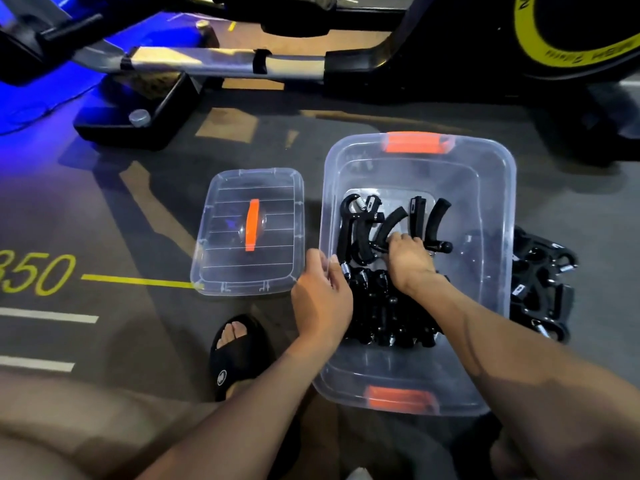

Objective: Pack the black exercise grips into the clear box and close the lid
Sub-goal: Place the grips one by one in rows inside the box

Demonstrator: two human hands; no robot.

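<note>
A clear box [491,188] with orange latches stands open on the floor. Several black exercise grips [362,233] lie inside it, in the near and middle part. My right hand [410,263] reaches into the box, fingers curled over a grip near the middle. My left hand [322,296] is at the box's left wall, thumb outside and fingers inside by a grip's spring; whether it pinches the wall or only touches it I cannot tell. The clear lid [249,265] with an orange handle lies flat on the floor to the left. More grips [540,289] are piled on the floor right of the box.
An exercise machine's frame [194,60] and its black base [138,109] stand beyond the lid. A flywheel housing with a yellow ring [571,36] is at the far right. My foot in a black slide sandal [235,348] rests near the lid. Yellow and white lines mark the floor.
</note>
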